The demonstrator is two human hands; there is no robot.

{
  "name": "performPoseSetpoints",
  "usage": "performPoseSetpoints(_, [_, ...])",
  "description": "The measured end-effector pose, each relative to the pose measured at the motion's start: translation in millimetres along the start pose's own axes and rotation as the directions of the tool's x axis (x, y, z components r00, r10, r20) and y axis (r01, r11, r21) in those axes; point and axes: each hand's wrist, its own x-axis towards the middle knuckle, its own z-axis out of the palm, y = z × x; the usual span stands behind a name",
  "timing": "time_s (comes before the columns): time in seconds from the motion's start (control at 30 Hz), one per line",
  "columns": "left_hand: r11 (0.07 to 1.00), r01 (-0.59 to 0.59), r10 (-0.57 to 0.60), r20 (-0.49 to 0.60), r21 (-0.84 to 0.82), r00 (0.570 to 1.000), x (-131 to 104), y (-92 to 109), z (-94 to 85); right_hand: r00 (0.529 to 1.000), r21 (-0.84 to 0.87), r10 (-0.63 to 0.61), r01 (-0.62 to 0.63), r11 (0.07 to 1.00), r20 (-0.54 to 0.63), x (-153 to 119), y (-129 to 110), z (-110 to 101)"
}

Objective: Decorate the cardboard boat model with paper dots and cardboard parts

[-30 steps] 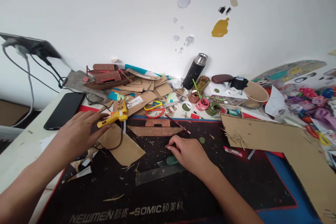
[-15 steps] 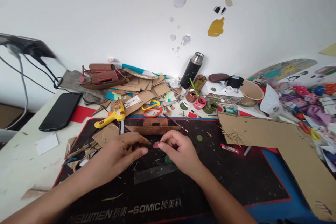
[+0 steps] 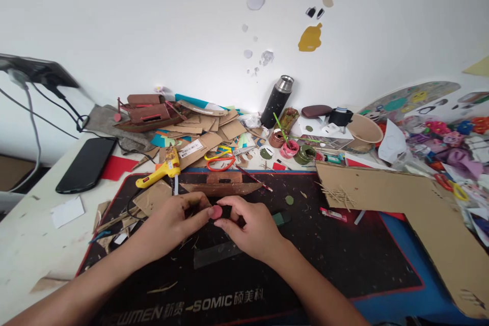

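the left hand pinches a red disc, thumb hiding its edge; whether the right hand clamps it, i cannot tell.

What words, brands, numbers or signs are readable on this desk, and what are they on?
"EWMEN 新贵": black mat, near edge; whatever precedes the E is too faint.
"SOMIC硕美科": same mat, further right.
Barcode label on a cardboard piece: too small to read.
Sticker on the yellow glue gun: too small.
Dark marks on the large cardboard sheet: unreadable.
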Motion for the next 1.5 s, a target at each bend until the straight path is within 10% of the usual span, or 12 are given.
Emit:
performPoseSetpoints(0.33, [0.999,0.041,-0.041,0.017,0.031,0.999,1,-8,-2.1,0.994,-0.182,-0.108,0.112,0.977,0.034,4,1,6])
performPoseSetpoints(0.6, [0.944,-0.203,0.273,-0.266,0.26,0.925,15,-9,-10.6,0.971,0.206,0.096,-0.05,0.977,-0.218,3,-2,-4])
performPoseSetpoints(0.8, [0.754,-0.342,0.492,-0.137,0.561,0.86,48,-8,2.7,0.934,0.345,0.189,-0.077,0.935,-0.302,-6,2,-9])
performPoseSetpoints(1.17, [0.692,-0.379,0.518,-0.056,0.614,0.854,65,-3,12.0,0.93,0.407,0.227,-0.095,0.909,-0.289,-14,10,-4])
performPoseSetpoints(1.5, [0.827,-0.276,0.421,-0.214,0.489,0.882,63,0,0.9,0.933,0.379,0.197,-0.073,0.922,-0.3,-16,16,2])
